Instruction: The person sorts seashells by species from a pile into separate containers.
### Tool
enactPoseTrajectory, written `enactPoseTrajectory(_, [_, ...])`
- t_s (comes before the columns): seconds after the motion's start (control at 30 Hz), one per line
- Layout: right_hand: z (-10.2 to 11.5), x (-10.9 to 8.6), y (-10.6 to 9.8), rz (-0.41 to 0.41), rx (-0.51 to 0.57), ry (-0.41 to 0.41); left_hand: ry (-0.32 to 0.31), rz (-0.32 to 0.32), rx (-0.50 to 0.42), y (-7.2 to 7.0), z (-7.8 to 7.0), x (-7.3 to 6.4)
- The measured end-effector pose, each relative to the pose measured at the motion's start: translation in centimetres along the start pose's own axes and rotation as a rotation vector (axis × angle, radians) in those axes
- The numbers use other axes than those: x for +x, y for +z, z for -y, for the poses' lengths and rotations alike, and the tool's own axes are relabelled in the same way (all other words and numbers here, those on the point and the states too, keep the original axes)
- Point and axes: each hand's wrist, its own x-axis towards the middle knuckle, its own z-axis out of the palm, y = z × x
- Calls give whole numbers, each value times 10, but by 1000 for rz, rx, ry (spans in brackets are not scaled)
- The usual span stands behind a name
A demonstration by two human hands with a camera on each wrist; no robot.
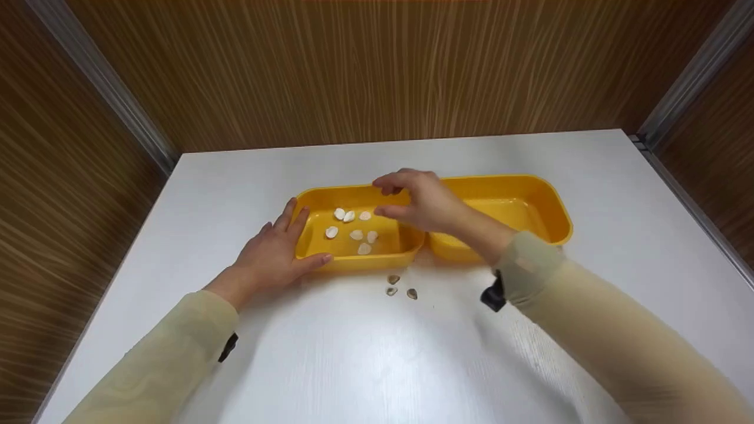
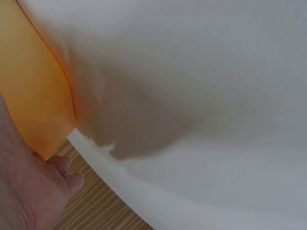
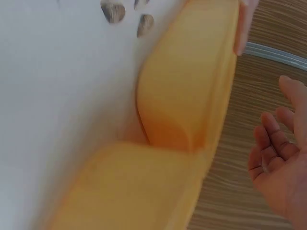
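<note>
My left hand [image 1: 268, 253] rests on the left end of a yellow tray [image 1: 377, 261], its fingers spread and the thumb along the front rim. Several small white shells [image 1: 356, 234] lie on that tray's floor. Above the tray's right part hovers my right hand [image 1: 427, 203], thumb and fingers apart; the right wrist view shows its fingers [image 3: 271, 124] loosely bent with nothing between them. Three small brownish shells [image 1: 412, 293] lie on the white table in front of the trays, and two show clearly in the right wrist view near the tray wall [image 3: 182, 81].
A second yellow tray [image 1: 556, 218] stands close to the right end of the first, partly hidden by my right arm. Wood-grain panels [image 1: 377, 70] rise behind and beside the white table [image 1: 353, 353].
</note>
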Motion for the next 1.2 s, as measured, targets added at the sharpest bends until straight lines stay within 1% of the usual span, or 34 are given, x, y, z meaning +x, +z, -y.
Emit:
enactPoseTrajectory(0.17, [-9, -28, -36, -100, 4, -22, -9, 3, 5, -1, 2, -3])
enactPoseTrajectory(0.33, [-32, -61, -68, -175, -93, -18, -26, 9, -3, -2, 3, -8])
enactPoseTrajectory(0.4, [-42, -74, -79, -194, -126, 16, -28, 7, -5, -2, 4, -8])
enactPoseTrajectory(0.5, [-56, -94, -93, -207, -139, 104, -27, 7, -9, -2, 3, -8])
enactPoseTrajectory(0.6, [-68, -111, -105, -195, -131, 212, -30, 10, -9, -2, 3, -8])
enactPoseTrajectory(0.67, [-77, -121, -110, -182, -135, 263, -37, 16, -11, -3, 2, -7])
enactPoseTrajectory(0.77, [-90, -133, -114, -162, -153, 301, -36, 17, -13, -2, 4, -7])
enactPoseTrajectory(0.87, [-103, -142, -117, -147, -163, 328, -18, 10, -13, -1, 6, -8])
enactPoseTrajectory(0.97, [-114, -148, -118, -122, -172, 358, -8, 9, -19, -1, 7, -7])
enactPoseTrajectory(1.07, [-123, -154, -117, -81, -175, 394, -9, 12, -26, 0, 8, -7])
enactPoseTrajectory(1.2, [-133, -159, -114, -34, -146, 432, -13, 10, -27, 0, 8, -6])
